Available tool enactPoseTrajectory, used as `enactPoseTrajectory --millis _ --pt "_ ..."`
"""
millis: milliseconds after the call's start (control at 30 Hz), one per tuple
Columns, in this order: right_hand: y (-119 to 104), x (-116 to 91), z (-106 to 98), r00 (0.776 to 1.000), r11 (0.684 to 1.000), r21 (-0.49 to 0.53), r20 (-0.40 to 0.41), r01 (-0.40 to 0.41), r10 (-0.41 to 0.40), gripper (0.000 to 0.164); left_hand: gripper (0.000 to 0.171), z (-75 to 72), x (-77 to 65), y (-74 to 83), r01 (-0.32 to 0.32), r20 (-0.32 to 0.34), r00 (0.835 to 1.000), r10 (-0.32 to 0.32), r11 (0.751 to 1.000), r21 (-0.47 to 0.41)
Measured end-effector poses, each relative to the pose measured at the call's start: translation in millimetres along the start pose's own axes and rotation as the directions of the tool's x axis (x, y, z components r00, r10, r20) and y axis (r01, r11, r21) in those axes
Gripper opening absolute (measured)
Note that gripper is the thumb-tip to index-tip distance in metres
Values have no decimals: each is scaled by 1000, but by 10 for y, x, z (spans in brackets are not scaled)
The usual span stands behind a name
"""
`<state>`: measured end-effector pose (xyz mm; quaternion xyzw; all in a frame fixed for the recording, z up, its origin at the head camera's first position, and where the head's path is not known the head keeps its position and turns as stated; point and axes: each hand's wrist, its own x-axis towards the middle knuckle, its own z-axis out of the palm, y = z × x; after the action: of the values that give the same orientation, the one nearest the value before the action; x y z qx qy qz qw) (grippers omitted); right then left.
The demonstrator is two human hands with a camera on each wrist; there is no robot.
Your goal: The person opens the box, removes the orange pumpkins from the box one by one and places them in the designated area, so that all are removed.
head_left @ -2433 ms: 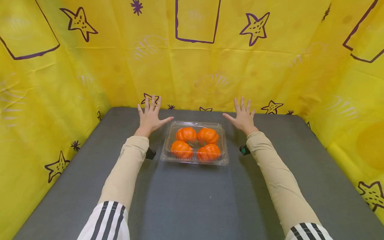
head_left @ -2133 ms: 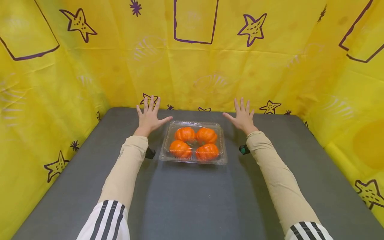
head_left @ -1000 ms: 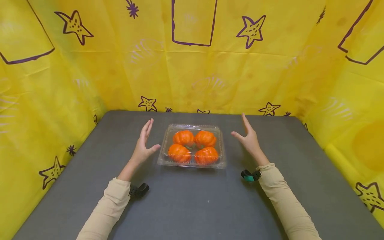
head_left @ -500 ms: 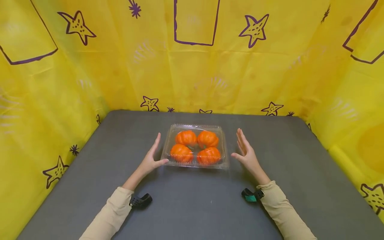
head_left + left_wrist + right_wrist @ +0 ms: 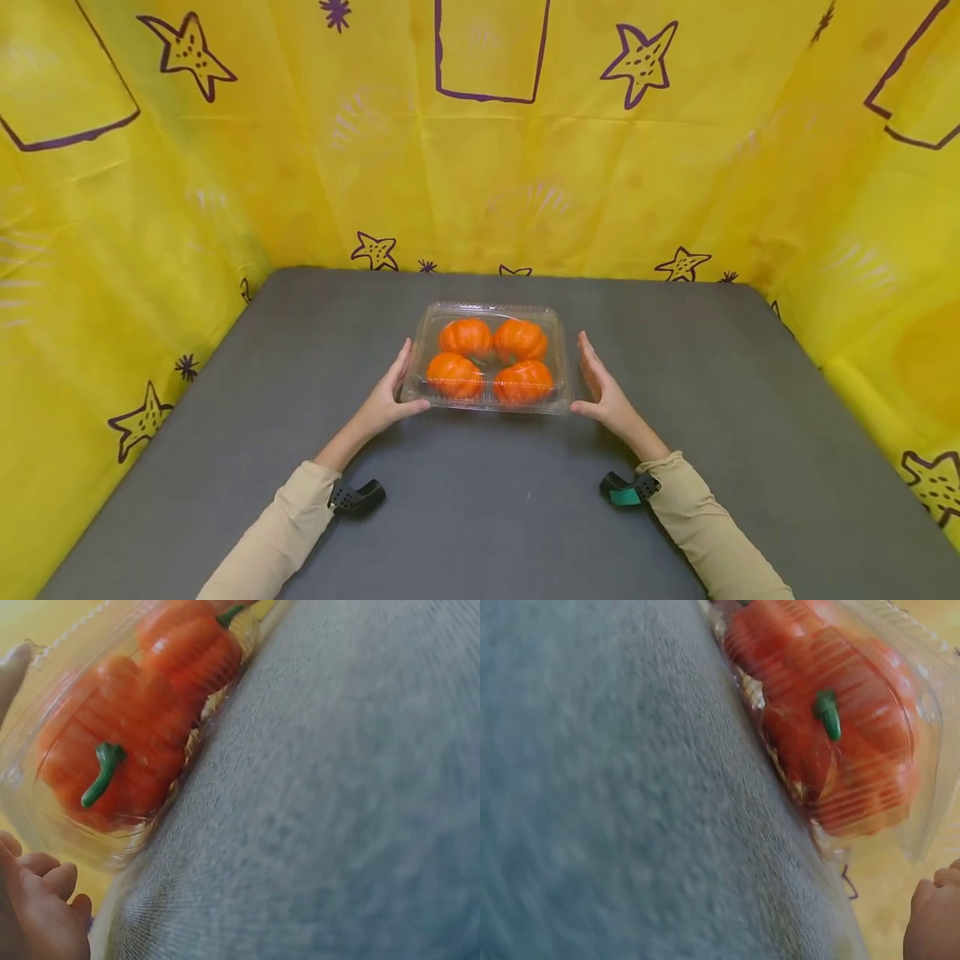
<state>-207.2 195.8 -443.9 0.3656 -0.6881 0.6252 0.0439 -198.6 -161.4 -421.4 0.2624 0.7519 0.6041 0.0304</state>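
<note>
Container: clear plastic box [image 5: 487, 397] with ribbed walls, resting on the grey table [image 5: 487, 533]; taken as the landmark for all places below.
Contents: four pumpkins, all orange, in two rows of two under the clear top: far-left pumpkin [image 5: 466, 337], far-right pumpkin [image 5: 521, 340], near-left pumpkin [image 5: 455, 375], near-right pumpkin [image 5: 523, 382].
Stems: one green stem [image 5: 103, 774] shows through the box's left part in the left wrist view; another stem [image 5: 827, 715], also green, through its right part in the right wrist view.
Left hand: stands at the box's left side [image 5: 384, 400]; thumb and fingers form a wide gap, thumb at the near-left corner, fingers along the left wall. Contact cannot be confirmed.
Right hand: stands just beside the box's right side [image 5: 609, 402]; fingers extended, thumb spread from them toward the near-right corner. No grip observed; thumb contact cannot be determined.
Forearms: both reach in from the near side of the box and converge on it, in beige sleeves [image 5: 273, 533].
Wrist straps: black strap [image 5: 357, 497] near-left of the box; second strap [image 5: 628, 490], bearing a green patch, near-right.
Backdrop: yellow cloth [image 5: 487, 192] behind the box and to both sides, printed with starfish [image 5: 641, 65].
</note>
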Motion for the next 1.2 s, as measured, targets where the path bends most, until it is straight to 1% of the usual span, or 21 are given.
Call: enactPoseTrajectory --millis 67,167,267,400,500,600,767,867,967,1100,1200 --pt "-45 22 18 1000 1000 -24 17 -3 3 105 100 22 23 -11 9 -7 1000 -9 1000 2" --pt "-152 56 72 999 998 -54 36 -30 32 103 101 40 39 -30 18 -16 1000 -18 1000 2" --pt "-234 87 120 998 995 -80 24 -64 66 98 99 47 50 -31 22 -32 999 -22 1000 4" --pt "-256 91 152 994 984 -143 16 -109 112 99 95 54 42 -17 36 -51 998 -36 999 4" --pt "-252 76 159 992 977 -174 10 -123 127 99 93 69 34 -8 45 -57 997 -44 999 5" --pt "-254 67 161 992 978 -169 -3 -122 123 99 90 86 32 -5 28 -65 997 -28 1000 1" --pt "-253 57 178 994 980 -165 2 -111 113 97 86 89 20 -17 -26 -82 996 26 1000 -1" --pt "-209 42 177 995 987 -128 9 -101 103 95 85 85 15 -42 -57 -88 994 57 998 0" --pt "-127 13 146 994 993 -51 13 -105 106 93 84 87 21 -73 -81 -81 994 79 996 -24" --pt "-1 -20 87 991 988 76 27 -131 130 93 84 80 38 -196 -87 -60 995 81 992 -90" --pt "56 -18 63 989 979 138 43 -149 145 94 84 66 53 -292 -101 -53 994 94 985 -141"
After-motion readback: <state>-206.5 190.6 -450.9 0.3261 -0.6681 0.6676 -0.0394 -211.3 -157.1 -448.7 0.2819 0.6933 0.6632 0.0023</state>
